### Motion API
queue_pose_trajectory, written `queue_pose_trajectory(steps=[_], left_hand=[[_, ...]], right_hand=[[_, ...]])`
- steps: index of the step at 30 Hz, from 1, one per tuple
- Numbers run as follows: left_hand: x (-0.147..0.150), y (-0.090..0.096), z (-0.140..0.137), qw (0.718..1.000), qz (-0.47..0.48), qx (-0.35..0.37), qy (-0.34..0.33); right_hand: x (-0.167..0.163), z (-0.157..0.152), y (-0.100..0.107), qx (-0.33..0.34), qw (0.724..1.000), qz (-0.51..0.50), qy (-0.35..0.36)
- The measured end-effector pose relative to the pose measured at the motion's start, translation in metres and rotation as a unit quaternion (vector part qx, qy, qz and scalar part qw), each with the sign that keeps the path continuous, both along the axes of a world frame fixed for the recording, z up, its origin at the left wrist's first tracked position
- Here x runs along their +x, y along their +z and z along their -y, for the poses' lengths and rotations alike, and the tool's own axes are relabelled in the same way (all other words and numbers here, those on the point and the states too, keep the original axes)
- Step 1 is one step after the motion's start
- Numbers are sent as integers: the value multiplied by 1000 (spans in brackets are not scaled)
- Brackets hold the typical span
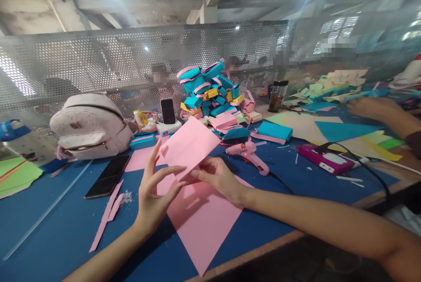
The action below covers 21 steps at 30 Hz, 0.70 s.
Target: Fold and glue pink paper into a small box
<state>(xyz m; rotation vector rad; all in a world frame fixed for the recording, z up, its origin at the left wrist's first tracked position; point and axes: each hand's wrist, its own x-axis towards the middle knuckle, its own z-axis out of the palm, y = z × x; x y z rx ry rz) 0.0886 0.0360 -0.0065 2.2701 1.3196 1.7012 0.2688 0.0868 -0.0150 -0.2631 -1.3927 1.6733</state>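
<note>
A sheet of pink paper [192, 144] is raised and tilted above the table. My right hand [219, 176] pinches it along the lower edge, thumb in front. On its left side my left hand [154, 190] grips the lower corner between thumb and a finger, while another finger sticks up beside the sheet. Below both hands a larger pink sheet [204, 225] lies flat, partly in their shadow. A pink glue gun [248, 155] rests just beyond my right hand. Narrow torn pink strips [107, 218] lie left of my left hand.
Blue and pink paper boxes [210, 93] are heaped at the back. Left stand a white backpack [92, 126] and a dark phone [108, 176]. A purple power strip [325, 159] with cables is on the right, near another person's arm [384, 113] and coloured sheets [299, 126].
</note>
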Motion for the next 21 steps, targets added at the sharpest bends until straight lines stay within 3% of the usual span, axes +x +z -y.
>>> queue_pose_trajectory(steps=[10,21], left_hand=[[3,4,5,999,-4,38,31],[0,4,2,998,-28,56,21]], right_hand=[[-1,-1,-1,-16,1000,-2,2],[-1,-1,-2,-11,1000,18,-10]])
